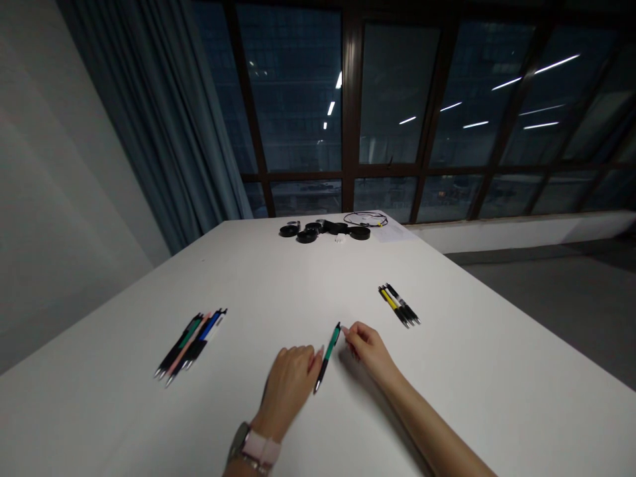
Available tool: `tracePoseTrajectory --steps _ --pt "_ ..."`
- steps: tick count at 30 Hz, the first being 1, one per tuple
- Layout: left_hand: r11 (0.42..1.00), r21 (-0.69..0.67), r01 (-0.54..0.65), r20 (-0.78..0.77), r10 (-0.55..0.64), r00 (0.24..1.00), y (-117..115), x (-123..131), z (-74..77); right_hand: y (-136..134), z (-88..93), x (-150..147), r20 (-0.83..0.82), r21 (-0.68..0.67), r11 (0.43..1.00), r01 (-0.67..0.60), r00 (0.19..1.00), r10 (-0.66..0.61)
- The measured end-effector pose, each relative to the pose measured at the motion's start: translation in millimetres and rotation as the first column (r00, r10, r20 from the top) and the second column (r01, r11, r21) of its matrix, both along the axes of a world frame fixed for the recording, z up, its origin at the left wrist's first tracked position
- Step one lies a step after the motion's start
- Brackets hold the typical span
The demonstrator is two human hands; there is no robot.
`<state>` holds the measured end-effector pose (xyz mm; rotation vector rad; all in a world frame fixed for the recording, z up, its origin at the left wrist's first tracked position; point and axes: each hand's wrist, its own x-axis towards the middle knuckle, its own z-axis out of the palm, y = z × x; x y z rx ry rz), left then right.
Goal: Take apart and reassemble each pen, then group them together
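Note:
A green-and-black click pen (pixel 328 356) is between my hands over the white table (pixel 278 285), its silver tip towards me. At its clip end, the fingertips of my right hand (pixel 366 344) are pinched together against the pen's right edge. My left hand (pixel 292 374), back up, is closed, with the thumb tip close beside the pen's left side. Its other fingers are curled under, and their inside is hidden. To the left lies a row of several pens (pixel 191 344) in green, pink, blue, white and black. A smaller group of pens (pixel 399 305), yellow, white and black, lies to the right.
Black round rolls (pixel 307 236) and a coiled black cable (pixel 365 219) lie at the table's far end, near a white sheet (pixel 395 232). A blue curtain (pixel 163 119) hangs at the left, and dark windows (pixel 392 99) stand behind the table.

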<state>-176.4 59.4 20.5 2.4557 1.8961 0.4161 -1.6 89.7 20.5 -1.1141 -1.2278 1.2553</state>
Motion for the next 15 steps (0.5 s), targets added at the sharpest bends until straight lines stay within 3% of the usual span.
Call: tracePoseTrajectory --steps 5,15 --pt "0.998 0.051 -0.042 0.047 0.039 0.998 0.7 -5.7 0.9 3.8 3.1 4.1 -0.001 -0.027 0.999 0.035 0.999 -0.035" --pt "0.998 0.040 -0.051 -0.015 0.052 0.999 -0.7 11.9 -6.6 3.7 1.9 4.3 0.004 -0.006 0.999 0.040 0.999 -0.040"
